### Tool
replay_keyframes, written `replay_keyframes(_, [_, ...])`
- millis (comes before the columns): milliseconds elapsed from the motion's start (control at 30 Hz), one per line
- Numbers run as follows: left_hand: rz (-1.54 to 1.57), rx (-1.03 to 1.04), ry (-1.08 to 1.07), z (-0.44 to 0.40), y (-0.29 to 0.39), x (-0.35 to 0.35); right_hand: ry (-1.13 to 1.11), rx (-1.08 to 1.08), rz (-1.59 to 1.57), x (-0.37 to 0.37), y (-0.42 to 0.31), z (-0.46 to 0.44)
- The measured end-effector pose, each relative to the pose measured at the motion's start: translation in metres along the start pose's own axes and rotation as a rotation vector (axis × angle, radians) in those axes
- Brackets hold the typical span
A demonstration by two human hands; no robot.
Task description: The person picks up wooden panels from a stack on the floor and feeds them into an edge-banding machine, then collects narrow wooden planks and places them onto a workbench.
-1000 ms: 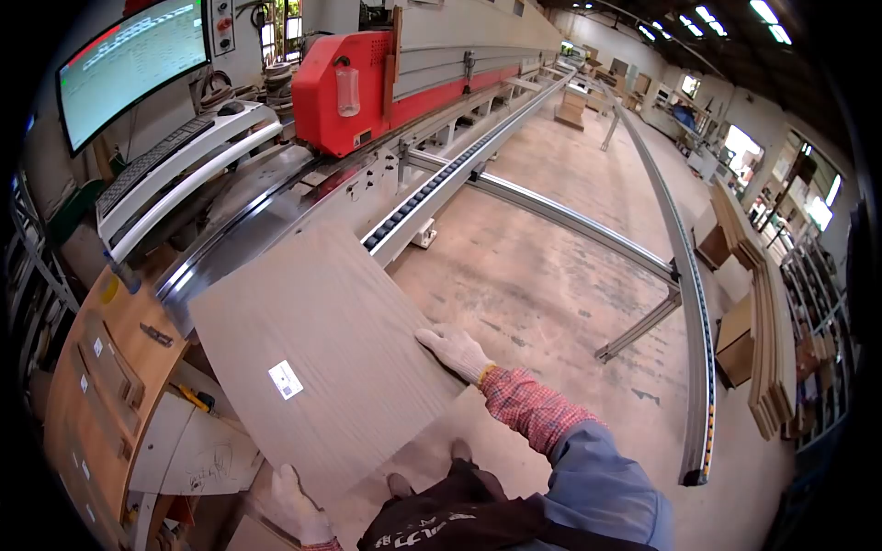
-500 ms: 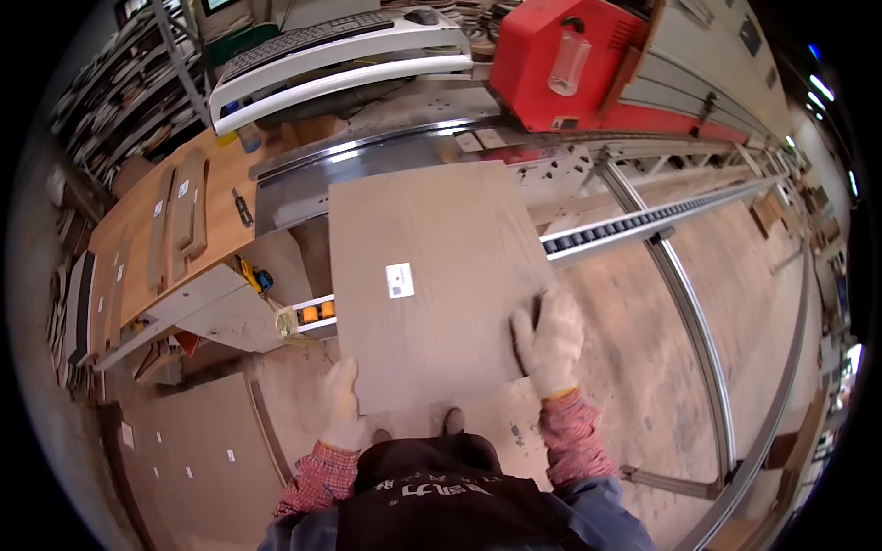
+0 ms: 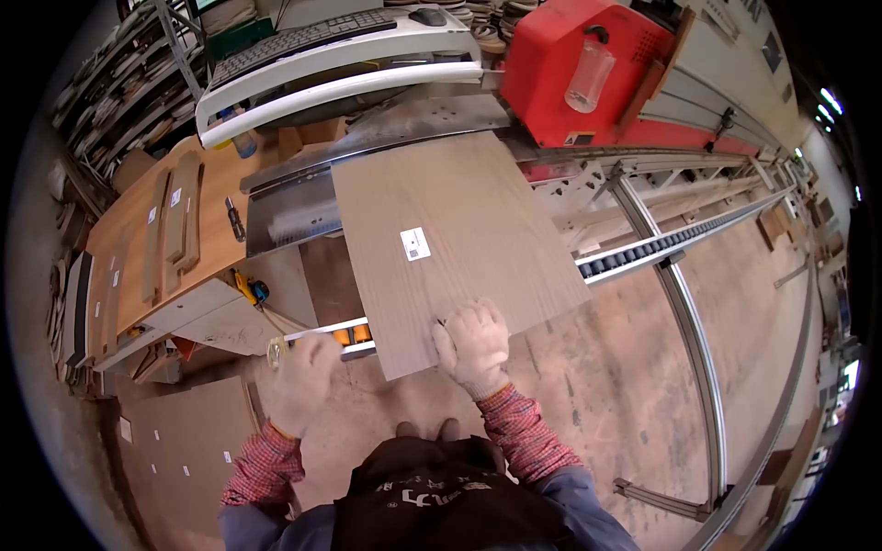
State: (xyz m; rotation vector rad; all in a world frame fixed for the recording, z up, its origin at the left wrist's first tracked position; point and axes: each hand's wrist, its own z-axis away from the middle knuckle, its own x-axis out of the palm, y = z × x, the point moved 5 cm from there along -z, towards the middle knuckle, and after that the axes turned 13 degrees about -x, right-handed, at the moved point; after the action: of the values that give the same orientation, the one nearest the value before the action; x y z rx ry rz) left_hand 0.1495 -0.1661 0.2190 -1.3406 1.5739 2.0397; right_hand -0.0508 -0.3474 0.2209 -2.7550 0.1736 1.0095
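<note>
1. the right hand (image 3: 473, 349), in a pale glove, is on the near edge of the wood-grain panel (image 3: 450, 230); its fingers are bent and drawn close together, though whether they pinch the edge i cannot tell.
2. the left hand (image 3: 299, 386), gloved too, is apart from the panel, near its left edge; it is blurred (the finger pose is lost in the smear), so i cannot tell if it is spread or closed.
3. the panel lies flat, its far part over the metal bed (image 3: 294, 209), its nearer part across the line of the roller rail (image 3: 661, 246); a white label (image 3: 414, 244) faces up.
4. orange rollers (image 3: 352, 335) show just left of the panel.
5. beyond its far right corner is the red housing (image 3: 570, 78).
6. wood strips (image 3: 181, 216) lie on the bench (image 3: 211, 207), left of the metal bed.
</note>
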Motion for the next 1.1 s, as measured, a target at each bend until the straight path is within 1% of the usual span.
replay_keyframes(67, [0.553, -0.372, 0.124, -0.049, -0.011, -0.020, -0.004, 0.028, -0.042, 0.012, 0.003, -0.006])
replay_keyframes(100, [0.559, -0.374, 0.120, -0.075, -0.011, -0.020, -0.012, 0.029, -0.001, 0.018, 0.004, -0.005])
replay_keyframes(167, [0.713, -0.575, 0.135, -0.117, -0.022, -0.007, -0.023, 0.018, 0.046, 0.023, 0.007, -0.004])
replay_keyframes(200, [0.720, -0.581, 0.130, -0.140, -0.034, 0.011, -0.070, 0.032, 0.018, 0.022, 0.009, -0.005])
replay_keyframes(233, [0.840, -0.619, -0.042, -0.167, -0.052, 0.044, -0.112, 0.048, -0.011, 0.020, 0.012, -0.006])
replay_keyframes(267, [0.952, -0.654, -0.217, -0.182, -0.052, 0.062, -0.114, 0.054, -0.012, 0.019, 0.013, -0.005])
replay_keyframes(300, [0.944, -0.657, -0.220, -0.190, -0.053, 0.074, -0.089, 0.048, -0.021, 0.017, 0.014, -0.005])
replay_keyframes(367, [1.036, -0.668, -0.108, -0.198, -0.030, 0.088, -0.051, 0.048, -0.032, 0.016, 0.021, -0.010])
replay_keyframes(400, [1.122, -0.647, -0.136, -0.199, -0.027, 0.093, -0.003, 0.048, -0.067, 0.014, 0.024, -0.012])
replay_keyframes(433, [1.109, -0.657, -0.137, -0.201, -0.023, 0.095, 0.042, 0.051, -0.104, 0.010, 0.027, -0.012])
replay_keyframes(533, [1.101, -0.723, -0.090, -0.204, -0.005, 0.108, 0.026, 0.069, -0.117, -0.001, 0.048, -0.010])
replay_keyframes(633, [1.057, -0.704, -0.087, -0.216, 0.018, 0.124, 0.044, 0.079, -0.131, -0.010, 0.079, 0.003])
replay_keyframes(733, [1.076, -0.727, -0.081, -0.227, 0.049, 0.154, 0.052, 0.076, -0.136, -0.029, 0.116, 0.011])
replay_keyframes(833, [1.150, -0.687, -0.127, -0.244, 0.086, 0.186, 0.060, 0.088, -0.130, -0.052, 0.156, 0.017])
replay_keyframes(900, [1.143, -0.693, -0.117, -0.252, 0.102, 0.199, 0.086, 0.070, -0.121, -0.061, 0.177, 0.024])
replay_keyframes(967, [1.134, -0.705, -0.111, -0.260, 0.122, 0.213, 0.019, 0.095, -0.121, -0.072, 0.198, 0.029])
replay_keyframes(1067, [1.182, -0.670, -0.108, -0.272, 0.154, 0.233, 0.131, 0.072, -0.067, -0.083, 0.225, 0.039])
replay_keyframes(1100, [1.176, -0.607, -0.103, -0.277, 0.161, 0.243, 0.182, 0.054, -0.028, -0.091, 0.234, 0.043])
